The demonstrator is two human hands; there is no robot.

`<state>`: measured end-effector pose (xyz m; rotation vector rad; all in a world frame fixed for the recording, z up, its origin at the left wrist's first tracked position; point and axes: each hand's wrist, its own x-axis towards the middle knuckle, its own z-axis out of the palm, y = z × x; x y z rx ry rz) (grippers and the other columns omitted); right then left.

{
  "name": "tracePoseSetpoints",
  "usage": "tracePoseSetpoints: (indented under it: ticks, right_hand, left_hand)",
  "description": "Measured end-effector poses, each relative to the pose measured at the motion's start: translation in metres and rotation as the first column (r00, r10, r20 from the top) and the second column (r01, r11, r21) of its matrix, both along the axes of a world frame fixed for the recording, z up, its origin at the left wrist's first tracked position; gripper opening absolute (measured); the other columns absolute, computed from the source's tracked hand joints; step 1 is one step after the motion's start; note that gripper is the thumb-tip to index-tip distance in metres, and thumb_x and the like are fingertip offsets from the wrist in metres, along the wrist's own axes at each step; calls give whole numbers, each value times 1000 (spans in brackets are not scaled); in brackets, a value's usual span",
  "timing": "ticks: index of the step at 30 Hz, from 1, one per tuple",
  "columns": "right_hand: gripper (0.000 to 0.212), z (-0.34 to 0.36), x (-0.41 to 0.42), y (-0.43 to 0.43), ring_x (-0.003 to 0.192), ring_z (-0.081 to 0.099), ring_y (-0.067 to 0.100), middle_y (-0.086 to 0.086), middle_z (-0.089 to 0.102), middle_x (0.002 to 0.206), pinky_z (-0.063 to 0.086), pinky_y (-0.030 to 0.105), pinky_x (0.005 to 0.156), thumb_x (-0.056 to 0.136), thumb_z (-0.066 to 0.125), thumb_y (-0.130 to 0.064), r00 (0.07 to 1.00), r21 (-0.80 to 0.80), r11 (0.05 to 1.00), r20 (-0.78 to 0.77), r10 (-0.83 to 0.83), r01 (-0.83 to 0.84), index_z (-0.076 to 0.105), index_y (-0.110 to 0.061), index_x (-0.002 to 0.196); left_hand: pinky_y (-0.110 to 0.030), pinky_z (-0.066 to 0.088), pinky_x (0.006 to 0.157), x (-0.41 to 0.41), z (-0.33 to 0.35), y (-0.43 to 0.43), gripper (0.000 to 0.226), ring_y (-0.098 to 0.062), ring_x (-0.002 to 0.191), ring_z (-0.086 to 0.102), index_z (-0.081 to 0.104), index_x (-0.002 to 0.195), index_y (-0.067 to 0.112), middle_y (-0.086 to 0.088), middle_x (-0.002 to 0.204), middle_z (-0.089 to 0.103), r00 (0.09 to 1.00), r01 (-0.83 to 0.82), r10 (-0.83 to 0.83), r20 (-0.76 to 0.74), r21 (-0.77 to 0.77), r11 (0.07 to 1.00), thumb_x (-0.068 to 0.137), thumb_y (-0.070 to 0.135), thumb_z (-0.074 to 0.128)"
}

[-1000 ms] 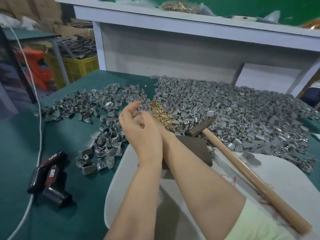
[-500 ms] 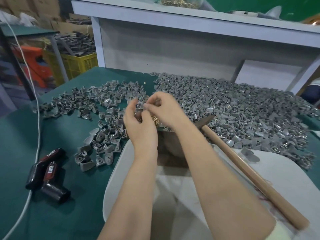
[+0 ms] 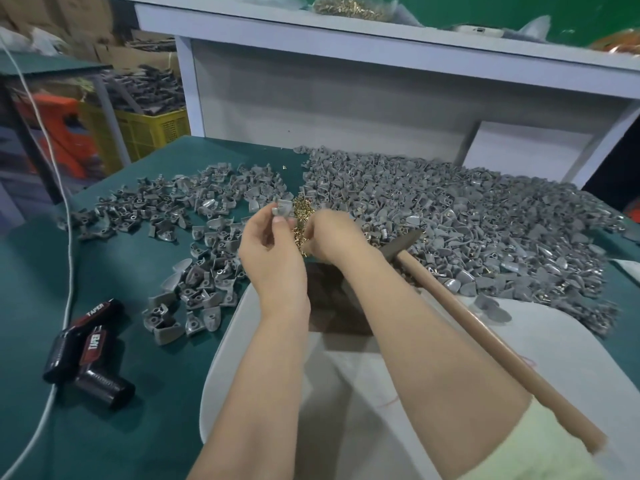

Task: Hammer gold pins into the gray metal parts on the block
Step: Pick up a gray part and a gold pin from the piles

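Nearest you, hammer [image 3: 485, 337] lies parked across the white tray [image 3: 571, 358], head beside the block [image 3: 332, 299], within reach. Past the block, your left hand [image 3: 273, 251] pinches one gray part [image 3: 283, 206] for pinning; right hand [image 3: 334, 237] curls fingers into the gold pins [image 3: 302, 216], grip hidden.

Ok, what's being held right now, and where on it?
The left hand pinches a gray metal part by its lower edge. The right hand is curled at the gold pins; whether it holds one cannot be told.
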<state>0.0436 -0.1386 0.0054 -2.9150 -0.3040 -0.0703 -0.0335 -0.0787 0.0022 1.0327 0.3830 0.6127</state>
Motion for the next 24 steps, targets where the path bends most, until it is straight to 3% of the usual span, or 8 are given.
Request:
tracePoseSetpoints:
  ticks: [2,4,7,12,16,19,22,24]
  right_hand:
    - [10,-2,9,9,88,59,28,12,65,109,48,32,77,84,59,-13,996,-144,990,-89,-7,-6,60,-6,91]
    - [15,-5,16,13,93,60,32,15,63,109,46,33,76,83,56,-14,991,-177,984,-135,-12,-12,62,-8,96]
    - [25,-10,22,15,102,60,30,13,63,110,48,34,84,86,58,-23,988,-117,993,-150,-30,12,63,-9,106]
    - [22,-13,25,15,99,61,28,9,66,106,51,36,88,89,54,-24,990,-74,997,-143,-18,8,65,-13,104]
    - [17,-5,22,5,91,61,25,8,65,100,51,35,83,91,55,-21,990,290,951,-119,-80,112,62,-8,99]
    - [15,11,6,-21,76,58,15,-4,60,79,47,28,65,87,64,-17,991,578,811,19,-132,97,56,-20,75]
    - [19,22,-20,-58,73,62,12,-4,66,82,54,29,67,84,65,-11,991,760,646,20,-130,69,59,-27,75]
    - [19,24,-42,-82,66,64,10,-3,68,78,52,26,57,84,65,-9,992,818,571,4,-123,67,66,-26,75]
  left_hand:
    - [-16,52,81,0,0,-1,16,-3,84,64,61,106,12,-1,100,66,1000,0,0,4,-28,1000,95,6,52]
    - [-25,51,91,-1,1,-2,16,-10,94,62,62,106,13,-6,107,66,1000,0,-1,-7,-19,1000,92,6,57]
    - [-29,51,94,-2,2,-3,16,-10,93,61,62,97,17,-2,101,66,1000,10,-10,-7,-2,1000,90,3,59]
    - [-25,51,90,-3,0,-3,26,-12,97,63,63,87,25,0,101,67,999,50,-50,1,31,998,90,0,57]
    - [-9,48,76,-3,-2,-5,20,-3,90,63,60,89,24,5,96,67,997,77,-80,16,114,990,89,4,60]
    - [-5,45,75,-3,-4,-9,13,3,85,61,59,93,19,6,94,65,988,145,-155,25,242,959,89,7,62]
    - [-5,45,74,-5,-4,-15,13,6,82,62,58,89,21,7,91,66,953,279,-303,-3,402,872,88,10,65]
    - [-3,43,72,-8,-5,-19,15,6,81,61,57,85,21,7,89,66,920,358,-388,-56,524,773,87,9,65]
